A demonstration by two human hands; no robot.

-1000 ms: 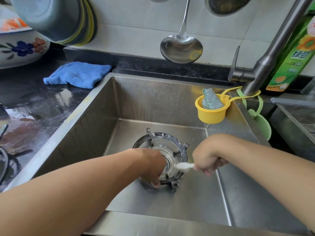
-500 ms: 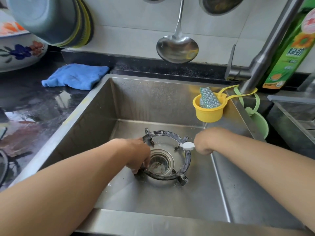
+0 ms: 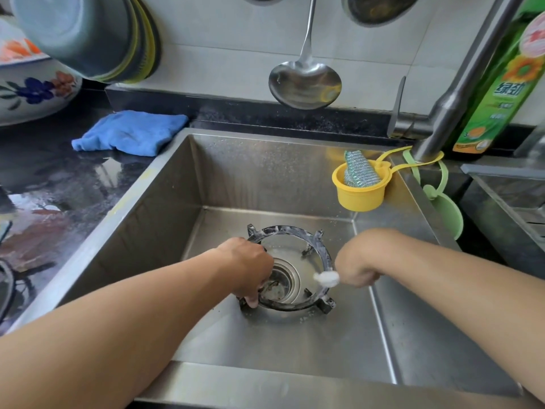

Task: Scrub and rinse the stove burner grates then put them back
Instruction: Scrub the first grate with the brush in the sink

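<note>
Now the grate (image 3: 290,231) sits in the sink (image 3: 165,202) over the drain, soapy along its far rim. The left hand (image 3: 250,270) grips its near-left edge; the right hand (image 3: 354,268) is curled round a brush (image 3: 326,279) whose foamy head meets the right rim. Holding the ring firm and turning it bit by bit should let short strokes reach each prong. Beyond the right hand, a yellow cup (image 3: 358,196) holds a scouring pad (image 3: 358,169).
</note>
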